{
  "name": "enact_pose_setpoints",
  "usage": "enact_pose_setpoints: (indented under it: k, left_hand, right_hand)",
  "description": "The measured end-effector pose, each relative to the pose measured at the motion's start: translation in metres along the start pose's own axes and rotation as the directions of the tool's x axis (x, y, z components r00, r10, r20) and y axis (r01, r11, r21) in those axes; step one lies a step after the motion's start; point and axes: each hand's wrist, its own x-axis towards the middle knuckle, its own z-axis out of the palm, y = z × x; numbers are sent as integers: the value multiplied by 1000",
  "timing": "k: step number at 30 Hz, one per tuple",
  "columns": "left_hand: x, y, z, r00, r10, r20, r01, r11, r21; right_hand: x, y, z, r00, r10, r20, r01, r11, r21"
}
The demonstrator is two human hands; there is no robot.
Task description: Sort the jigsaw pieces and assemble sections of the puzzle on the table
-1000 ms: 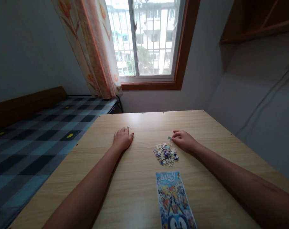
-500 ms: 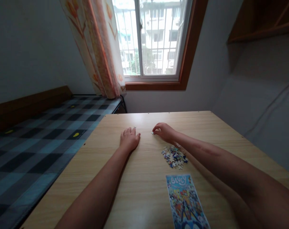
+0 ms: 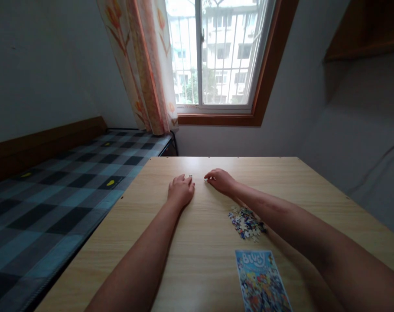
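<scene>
My left hand [image 3: 181, 190] rests palm down on the wooden table [image 3: 190, 260], its fingers spread. Just beyond its fingertips lies a small puzzle piece [image 3: 190, 176]. Between the thumb and fingers of my right hand [image 3: 219, 179] is another puzzle piece [image 3: 206, 179], pinched close to the tabletop. Under and beside my right forearm sits a heap of loose puzzle pieces [image 3: 247, 223], partly covered by the arm. Nearer to me lies a blue printed picture sheet [image 3: 258, 277] marked "Bluey", cut off by the bottom edge of the view.
A bed with a checked cover [image 3: 70, 195] runs along the table's left side. Beyond the far table edge are a window [image 3: 223, 56] and a flowered curtain [image 3: 144, 65]. A wooden shelf [image 3: 369, 39] hangs at the upper right.
My right hand has moved left with the pinched piece, closer to the piece by my left hand. My left hand's fingers have shifted slightly. The whole view has turned a little left.
</scene>
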Motion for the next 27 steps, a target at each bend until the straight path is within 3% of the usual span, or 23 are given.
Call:
enact_pose_setpoints:
  k: [5, 10, 18, 27]
  left_hand:
    - [2, -12, -4, 999, -19, 43, 17, 998, 55]
    - [4, -17, 2, 998, -33, 52, 30, 998, 55]
    - [10, -10, -2, 996, -79, 40, 76, 994, 75]
    - [29, -4, 7, 988, -156, 0, 156, 988, 20]
  right_hand:
    - [34, -4, 16, 997, 74, -18, -74, 997, 12]
    - [53, -5, 33, 996, 68, -55, -67, 997, 32]
    - [51, -9, 43, 984, 126, -123, -126, 992, 12]
    - [47, -17, 39, 991, 82, -109, -89, 994, -59]
